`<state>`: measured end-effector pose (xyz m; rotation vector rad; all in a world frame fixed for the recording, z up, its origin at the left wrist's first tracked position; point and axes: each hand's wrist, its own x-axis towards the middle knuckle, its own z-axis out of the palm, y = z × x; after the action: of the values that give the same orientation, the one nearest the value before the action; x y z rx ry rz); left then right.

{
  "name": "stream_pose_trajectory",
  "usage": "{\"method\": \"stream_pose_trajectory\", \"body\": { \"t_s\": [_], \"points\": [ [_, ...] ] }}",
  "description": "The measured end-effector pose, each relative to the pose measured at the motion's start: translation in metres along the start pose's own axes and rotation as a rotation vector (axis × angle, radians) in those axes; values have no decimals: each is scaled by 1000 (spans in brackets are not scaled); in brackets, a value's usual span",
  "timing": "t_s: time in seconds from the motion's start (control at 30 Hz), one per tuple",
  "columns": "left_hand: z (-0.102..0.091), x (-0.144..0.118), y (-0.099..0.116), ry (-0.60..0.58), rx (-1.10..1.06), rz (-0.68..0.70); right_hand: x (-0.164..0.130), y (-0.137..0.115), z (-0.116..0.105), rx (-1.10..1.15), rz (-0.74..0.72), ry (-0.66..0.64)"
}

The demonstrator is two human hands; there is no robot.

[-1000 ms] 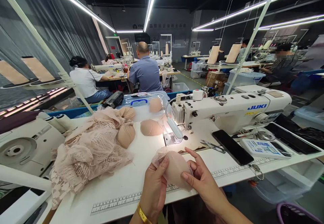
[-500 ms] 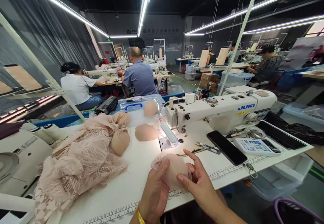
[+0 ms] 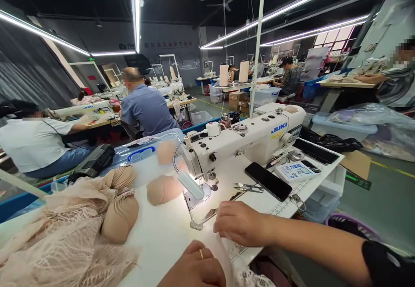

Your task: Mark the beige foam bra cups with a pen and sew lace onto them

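Note:
My right hand [image 3: 240, 223] lies knuckles up on the white table [image 3: 162, 239], just in front of the needle area of the white JUKI sewing machine [image 3: 246, 135]. My left hand [image 3: 194, 269], with a ring on it, is curled at the bottom edge of the view. Both hands hold a pale lace piece [image 3: 225, 254] that runs between them and hangs over the table's front edge. The padded cup is hidden under my hands. A lit lamp [image 3: 191, 185] on the machine shines on the spot beside my right hand.
A lace pile [image 3: 58, 248] and beige padded cups [image 3: 162, 189] [image 3: 119, 218] lie to the left. Snips [image 3: 248, 187], a black phone [image 3: 268, 181] and a booklet [image 3: 295, 171] lie right of the needle. A clear box [image 3: 142, 155] stands behind. Other people sew at tables beyond.
My head has turned right and dipped. Both hands have lowered the cup with its lace from mid-air onto the table edge, the right hand now palm down over it.

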<state>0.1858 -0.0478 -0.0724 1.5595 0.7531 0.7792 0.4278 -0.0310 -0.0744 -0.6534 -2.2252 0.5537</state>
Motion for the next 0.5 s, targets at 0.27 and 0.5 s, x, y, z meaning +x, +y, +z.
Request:
{"method": "stream_pose_trajectory", "body": {
  "t_s": [0.27,0.5],
  "points": [
    [-37,51,31,-413,930,246,47,73,2,-455,-227,-154],
    [-22,49,5,-252,919,108,33,73,-4,-355,-187,-177]
  ]
}}
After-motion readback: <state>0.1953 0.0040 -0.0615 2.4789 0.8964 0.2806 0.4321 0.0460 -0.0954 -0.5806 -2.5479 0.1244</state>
